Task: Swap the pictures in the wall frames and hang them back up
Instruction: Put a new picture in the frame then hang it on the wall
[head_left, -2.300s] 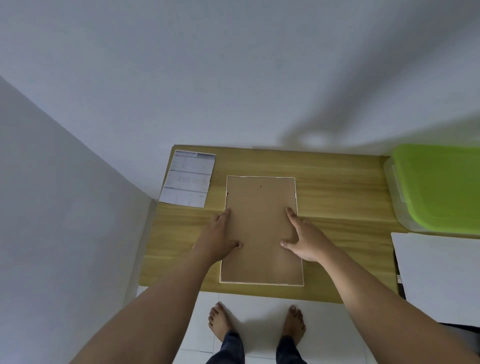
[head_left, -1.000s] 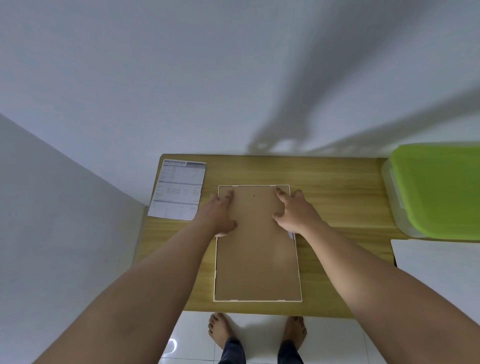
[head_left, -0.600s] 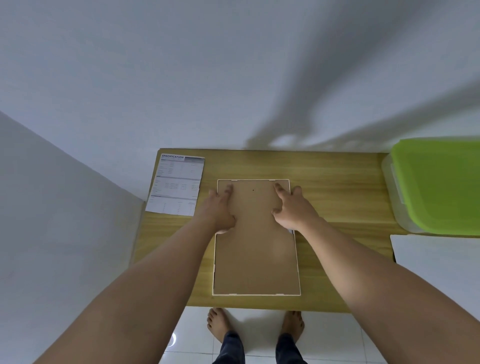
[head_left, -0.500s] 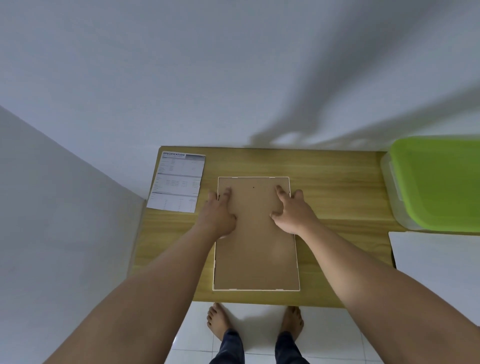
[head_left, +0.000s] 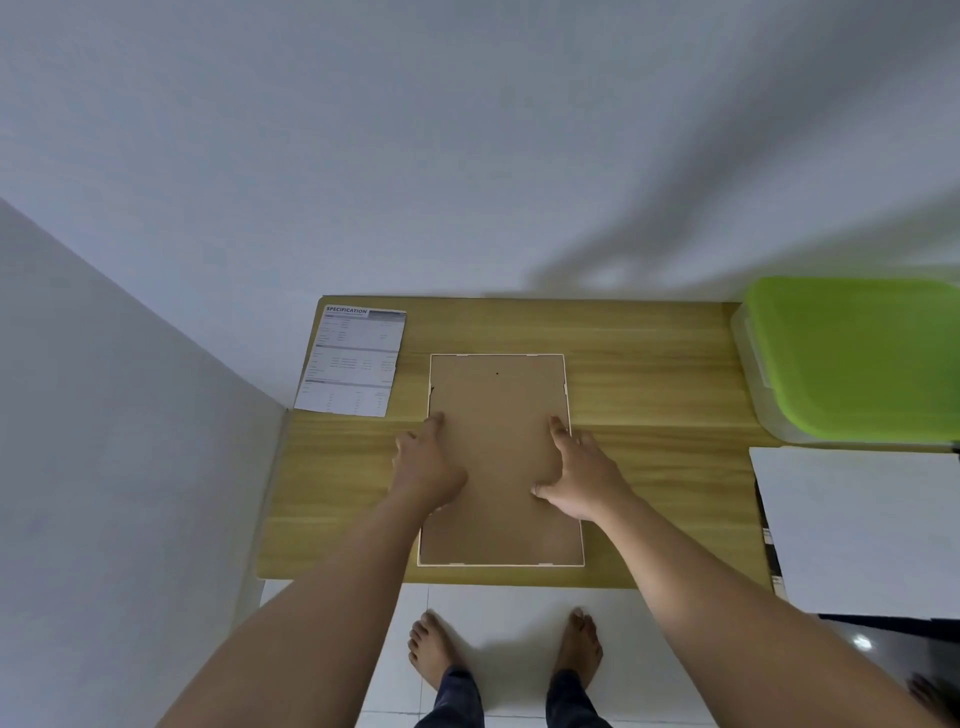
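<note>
A white-edged picture frame (head_left: 498, 395) lies face down on the wooden table (head_left: 649, 364), its brown backing board facing up. My left hand (head_left: 428, 462) rests on the frame's left edge about halfway along, index finger stretched forward. My right hand (head_left: 582, 475) lies on the right edge opposite it, fingers extended and thumb pressing on the board. A printed sheet headed "SPECIFICATION" (head_left: 353, 364) lies on the table's far left corner, apart from the frame.
A clear storage box with a green lid (head_left: 852, 358) stands at the table's right end. A large white sheet or board (head_left: 857, 530) lies in front of it. Walls close the back and left. My bare feet stand on white floor tiles below the table edge.
Both hands have slid back along the frame's sides from near its far corners to about its middle. The frame stays flat on the table.
</note>
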